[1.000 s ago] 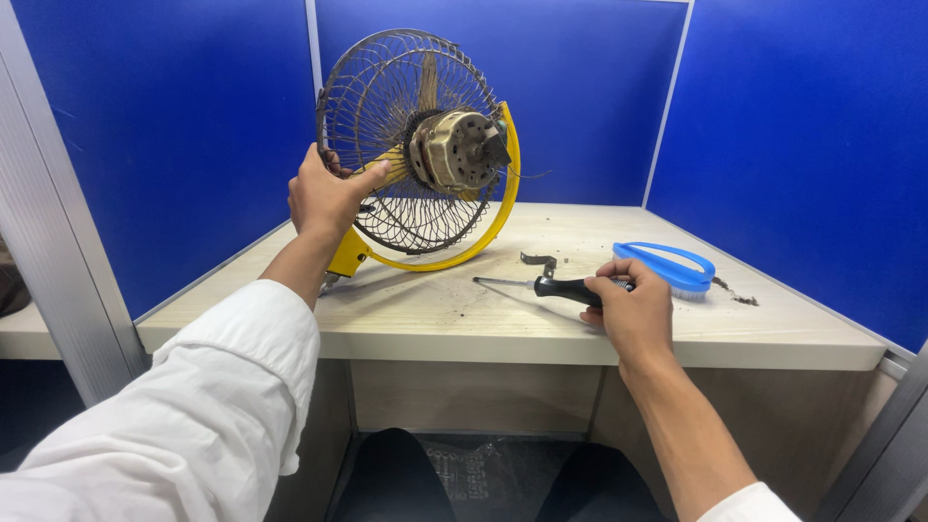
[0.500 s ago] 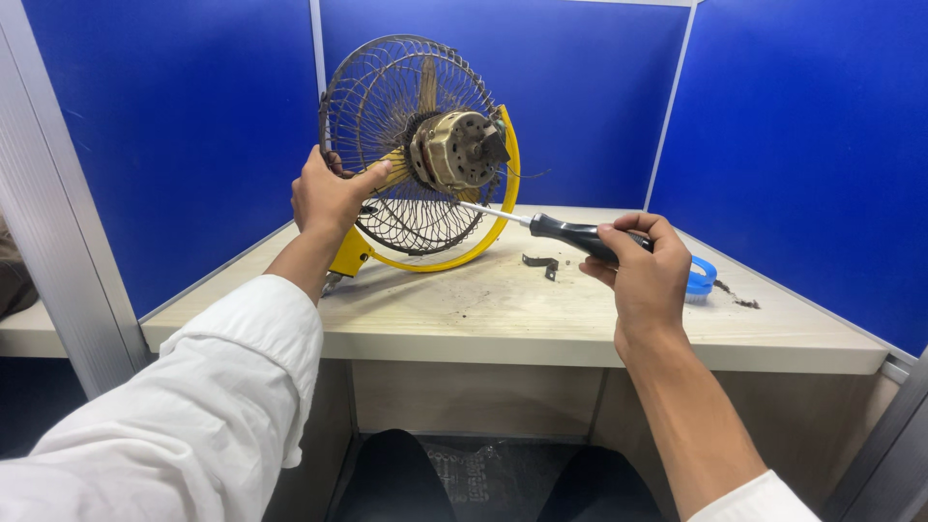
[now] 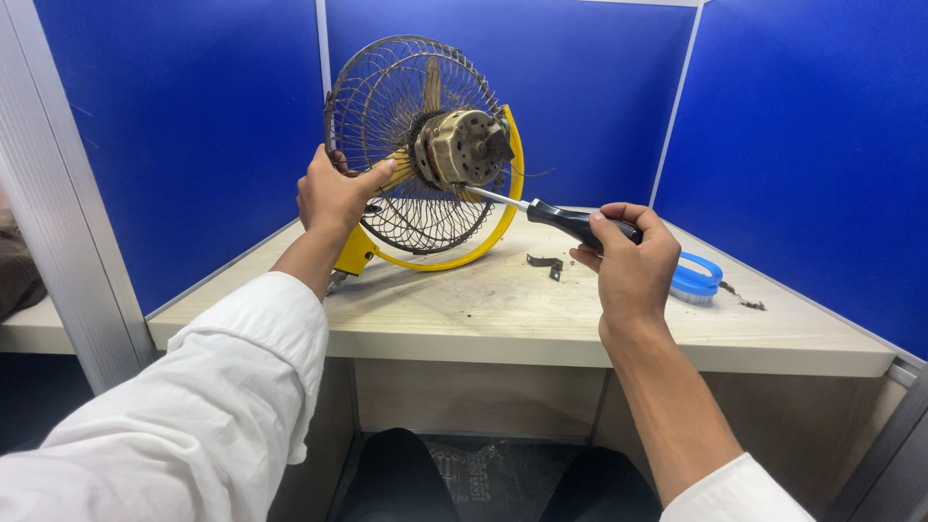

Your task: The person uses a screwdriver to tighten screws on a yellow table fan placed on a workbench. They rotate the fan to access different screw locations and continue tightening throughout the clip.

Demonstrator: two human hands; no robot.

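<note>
Your left hand (image 3: 333,193), left of centre in the frame, is closed around the edge of the wire cage (image 3: 406,145) of a dusty fan, holding it tilted up off the desk (image 3: 483,309). The fan's yellow frame (image 3: 507,208) touches the desk below. Its bare motor (image 3: 464,147) faces you in the upper middle of the frame. Your right hand (image 3: 628,261), right of centre, grips the black handle of a screwdriver (image 3: 565,220); the metal shaft reaches up-left, its tip at the lower edge of the motor. A small dark metal bracket (image 3: 546,262) lies on the desk under the screwdriver. A blue brush (image 3: 698,280) sits just behind your right hand.
</note>
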